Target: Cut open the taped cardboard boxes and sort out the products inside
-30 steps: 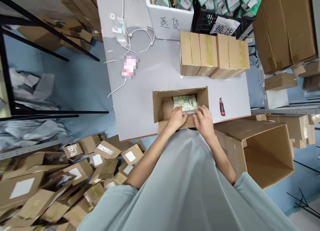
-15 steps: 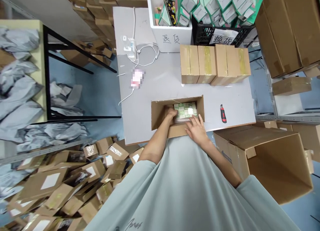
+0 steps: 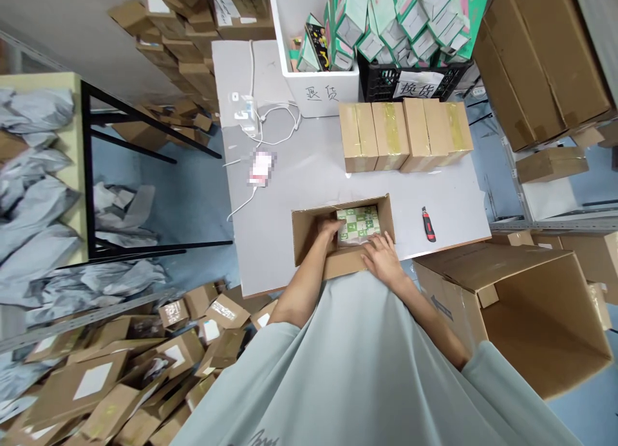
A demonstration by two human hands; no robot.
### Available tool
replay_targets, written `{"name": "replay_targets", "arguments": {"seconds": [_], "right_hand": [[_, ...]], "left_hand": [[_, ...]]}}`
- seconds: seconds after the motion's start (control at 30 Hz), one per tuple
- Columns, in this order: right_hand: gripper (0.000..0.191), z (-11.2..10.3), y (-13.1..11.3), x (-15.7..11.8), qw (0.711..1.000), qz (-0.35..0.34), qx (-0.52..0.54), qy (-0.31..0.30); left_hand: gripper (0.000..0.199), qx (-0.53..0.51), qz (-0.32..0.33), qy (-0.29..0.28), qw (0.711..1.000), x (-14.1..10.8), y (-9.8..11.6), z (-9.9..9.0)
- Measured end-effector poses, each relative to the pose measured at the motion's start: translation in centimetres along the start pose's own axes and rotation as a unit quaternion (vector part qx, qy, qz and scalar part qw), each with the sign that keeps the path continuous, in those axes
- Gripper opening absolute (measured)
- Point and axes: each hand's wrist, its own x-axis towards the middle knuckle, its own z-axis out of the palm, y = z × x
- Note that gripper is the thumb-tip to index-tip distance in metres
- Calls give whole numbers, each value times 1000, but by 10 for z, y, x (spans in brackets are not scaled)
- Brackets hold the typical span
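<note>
Near the front edge of the pale grey rectangular table (image 3: pixel 290 179), an open brown cardboard box (image 3: pixel 304 237) framed a rectangular packet (image 3: pixel 358 224) patterned with green and cream-white blocks. Toward the front right corner lay a slim red-and-black utility knife (image 3: pixel 428 226). Along the back edge, a white boxy foam bin (image 3: pixel 318 80) bore black characters (image 3: pixel 331 93), while a black plastic crate (image 3: pixel 379 83) held green, white and pink cartons (image 3: pixel 386 15). Yellowish tape (image 3: pixel 396 132) striped a row of tan cardboard boxes (image 3: pixel 418 137).

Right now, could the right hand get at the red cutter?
Likely yes: the red cutter lies beside the open box, with only its right wall between cutter and right hand.
</note>
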Motion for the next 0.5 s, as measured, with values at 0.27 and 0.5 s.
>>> {"name": "replay_targets", "arguments": {"seconds": [0.27, 0.5], "right_hand": [[37, 3, -8, 8, 1000, 7, -2, -25], [32, 0, -13, 15, 999, 12, -3, -38]], "left_hand": [[23, 138, 119, -19, 983, -30, 23, -4], [24, 186, 190, -13, 964, -59, 50, -3]]}}
